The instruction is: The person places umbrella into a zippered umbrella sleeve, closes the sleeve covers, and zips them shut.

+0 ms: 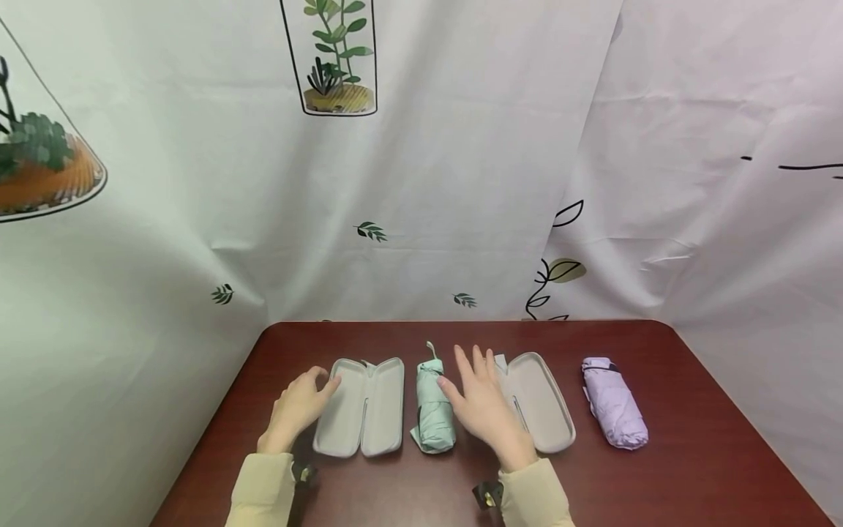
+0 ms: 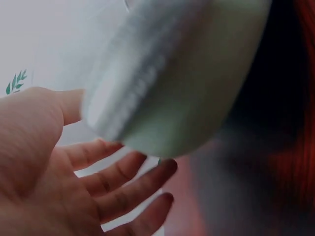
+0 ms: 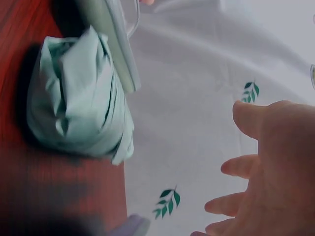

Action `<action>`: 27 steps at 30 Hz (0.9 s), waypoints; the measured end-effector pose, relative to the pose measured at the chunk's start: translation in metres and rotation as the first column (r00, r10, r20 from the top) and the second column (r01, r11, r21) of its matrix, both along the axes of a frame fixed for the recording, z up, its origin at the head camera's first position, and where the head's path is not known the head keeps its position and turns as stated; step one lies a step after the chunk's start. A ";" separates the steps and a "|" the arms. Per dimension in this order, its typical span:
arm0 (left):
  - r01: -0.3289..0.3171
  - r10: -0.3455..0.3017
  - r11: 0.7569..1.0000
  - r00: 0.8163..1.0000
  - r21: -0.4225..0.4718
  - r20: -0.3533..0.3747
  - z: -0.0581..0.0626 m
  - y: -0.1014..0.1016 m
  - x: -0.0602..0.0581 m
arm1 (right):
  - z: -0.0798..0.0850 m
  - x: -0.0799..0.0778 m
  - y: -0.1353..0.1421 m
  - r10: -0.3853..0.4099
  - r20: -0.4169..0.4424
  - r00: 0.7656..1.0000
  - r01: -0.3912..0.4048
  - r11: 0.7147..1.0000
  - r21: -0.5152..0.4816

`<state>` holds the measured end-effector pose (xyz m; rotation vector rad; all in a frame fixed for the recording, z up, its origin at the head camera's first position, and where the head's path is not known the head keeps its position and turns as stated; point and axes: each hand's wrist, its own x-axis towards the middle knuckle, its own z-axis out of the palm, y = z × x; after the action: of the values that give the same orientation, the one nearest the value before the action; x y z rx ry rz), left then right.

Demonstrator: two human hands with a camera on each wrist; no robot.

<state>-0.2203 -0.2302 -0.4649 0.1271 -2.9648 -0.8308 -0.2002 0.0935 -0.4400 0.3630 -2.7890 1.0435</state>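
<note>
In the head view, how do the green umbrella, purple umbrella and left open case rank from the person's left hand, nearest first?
1. Left open case, at the left hand
2. Green umbrella, near the middle
3. Purple umbrella, far right

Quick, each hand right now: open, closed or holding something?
Left hand: open, at the outer edge of the left open case; contact unclear.
Right hand: open and spread, holding nothing.

A dark red-brown tabletop point(image 1: 698, 468) with rounded far corners stands before a pale, creased cloth point(image 1: 461, 183); a leafy plant print point(image 1: 339, 73) shows near its top; an orange-and-green plant print point(image 1: 49, 161) lies at the left; small dark-green sprigs point(image 1: 372, 232) dot it lower down.
</note>
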 end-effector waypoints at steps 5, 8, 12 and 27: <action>-0.013 0.013 0.998 1.000 0.067 0.003 -0.003 -0.003 -0.003 | -0.001 0.001 -0.014 -0.005 0.010 1.000 0.005 0.999 -0.036; -0.021 0.021 0.994 1.000 0.106 0.004 -0.004 -0.003 -0.005 | -0.004 0.002 -0.020 -0.014 0.025 1.000 0.016 0.999 -0.051; -0.035 0.035 0.990 0.999 0.137 0.005 -0.007 -0.002 -0.007 | -0.008 0.003 -0.027 -0.024 0.059 0.998 0.028 0.998 -0.063; -0.052 0.052 0.971 0.999 0.234 0.006 -0.017 -0.007 -0.007 | -0.034 -0.002 -0.048 -0.079 0.128 0.989 0.084 0.996 -0.034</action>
<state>-0.2275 -0.2375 -0.4817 0.2151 -2.8385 -1.1703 -0.2026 0.0456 -0.4737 0.1819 -2.8615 1.1389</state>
